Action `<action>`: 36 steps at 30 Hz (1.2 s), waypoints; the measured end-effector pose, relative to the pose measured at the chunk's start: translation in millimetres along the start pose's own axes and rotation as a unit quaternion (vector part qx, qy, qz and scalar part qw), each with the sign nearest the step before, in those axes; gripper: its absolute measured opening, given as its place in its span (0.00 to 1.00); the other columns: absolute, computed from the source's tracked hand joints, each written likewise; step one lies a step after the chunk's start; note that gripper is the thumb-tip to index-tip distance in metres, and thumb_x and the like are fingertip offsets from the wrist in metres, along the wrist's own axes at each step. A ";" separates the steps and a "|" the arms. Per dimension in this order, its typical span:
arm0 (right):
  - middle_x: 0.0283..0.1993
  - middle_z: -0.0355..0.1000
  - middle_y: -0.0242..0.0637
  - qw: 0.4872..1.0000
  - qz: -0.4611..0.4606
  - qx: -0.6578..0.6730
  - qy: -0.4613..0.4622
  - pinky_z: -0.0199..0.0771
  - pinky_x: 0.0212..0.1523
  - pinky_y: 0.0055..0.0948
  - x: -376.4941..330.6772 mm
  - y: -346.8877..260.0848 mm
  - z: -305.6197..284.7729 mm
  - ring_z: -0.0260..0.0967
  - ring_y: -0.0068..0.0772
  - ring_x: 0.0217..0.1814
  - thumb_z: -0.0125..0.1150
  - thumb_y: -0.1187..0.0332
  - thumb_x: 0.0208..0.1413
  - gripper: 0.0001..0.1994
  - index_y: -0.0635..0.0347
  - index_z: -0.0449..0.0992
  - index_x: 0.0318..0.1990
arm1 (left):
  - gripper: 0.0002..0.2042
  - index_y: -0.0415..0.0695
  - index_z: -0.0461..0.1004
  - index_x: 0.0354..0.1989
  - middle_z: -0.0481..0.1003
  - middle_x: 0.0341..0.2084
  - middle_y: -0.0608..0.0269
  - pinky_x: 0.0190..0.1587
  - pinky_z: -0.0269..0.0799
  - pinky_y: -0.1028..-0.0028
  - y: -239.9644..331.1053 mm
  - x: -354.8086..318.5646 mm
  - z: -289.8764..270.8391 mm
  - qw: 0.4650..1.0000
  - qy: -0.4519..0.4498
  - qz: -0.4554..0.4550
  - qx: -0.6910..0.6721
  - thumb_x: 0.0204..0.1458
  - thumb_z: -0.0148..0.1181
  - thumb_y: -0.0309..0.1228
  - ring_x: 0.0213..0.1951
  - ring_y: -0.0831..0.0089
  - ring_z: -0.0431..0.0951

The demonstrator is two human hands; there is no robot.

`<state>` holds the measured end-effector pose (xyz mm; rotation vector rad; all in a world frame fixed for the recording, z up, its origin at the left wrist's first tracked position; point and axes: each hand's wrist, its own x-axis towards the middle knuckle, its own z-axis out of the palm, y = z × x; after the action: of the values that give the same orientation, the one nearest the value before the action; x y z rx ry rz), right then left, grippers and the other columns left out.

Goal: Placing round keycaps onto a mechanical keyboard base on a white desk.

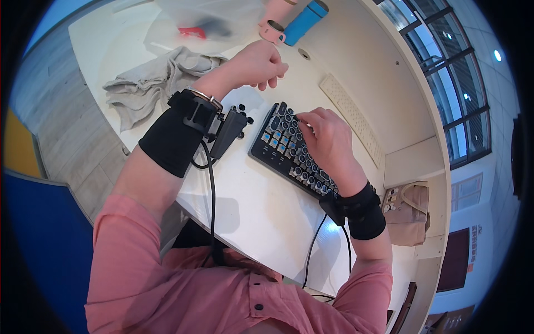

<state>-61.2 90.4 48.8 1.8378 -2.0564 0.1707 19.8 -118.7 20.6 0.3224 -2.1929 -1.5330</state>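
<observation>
A black keyboard (285, 146) with round keys, some of them blue, lies slanted on the white table (250, 200). My right hand (325, 139) rests on its upper part, fingers curled onto a key near the top edge. My left hand (258, 64) hovers above the table to the left of the keyboard, fingers bunched together; whether it holds a small keycap I cannot tell. Several loose black round keycaps (242, 109) lie on the table between my left wrist and the keyboard. Both wrists wear black bands with cabled devices.
A crumpled grey cloth (150, 83) lies at the left. A clear plastic bag (206, 22), a pink cup (273, 29) and a blue bottle (306, 21) stand at the far edge. A white perforated strip (353, 118) lies right of the keyboard. A tan bag (409, 211) sits lower right.
</observation>
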 end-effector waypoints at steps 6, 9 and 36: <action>0.33 0.74 0.41 0.996 -0.024 0.069 -0.051 0.71 0.38 0.39 41.8 -9.1 -3.7 0.71 0.45 0.38 0.63 0.71 0.45 0.08 0.60 0.78 0.35 | 0.11 0.38 0.74 0.30 0.73 0.17 0.65 0.14 0.54 0.83 3.2 -1.6 -17.9 0.975 0.055 0.009 -0.214 0.54 0.53 0.34 0.13 0.83 0.66; 0.34 0.75 0.43 0.988 -0.083 0.097 -0.088 0.71 0.40 0.40 56.7 -16.1 19.8 0.71 0.47 0.40 0.63 0.72 0.45 0.09 0.61 0.78 0.36 | 0.11 0.38 0.76 0.28 0.73 0.17 0.65 0.14 0.54 0.83 5.6 -4.5 -30.2 0.957 0.076 0.012 -0.278 0.48 0.61 0.35 0.14 0.83 0.65; 0.32 0.72 0.50 0.976 -0.074 0.129 -0.160 0.71 0.41 0.39 73.1 -27.8 69.0 0.71 0.51 0.39 0.55 0.77 0.45 0.12 0.65 0.75 0.40 | 0.09 0.38 0.73 0.33 0.72 0.21 0.66 0.19 0.58 0.84 -22.2 7.3 -36.5 0.895 0.132 -0.089 -0.418 0.54 0.54 0.32 0.19 0.82 0.67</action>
<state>-53.2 -4.7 6.7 2.2990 -2.1781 0.1121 29.6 -160.0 11.9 0.4144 -1.1625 -2.2057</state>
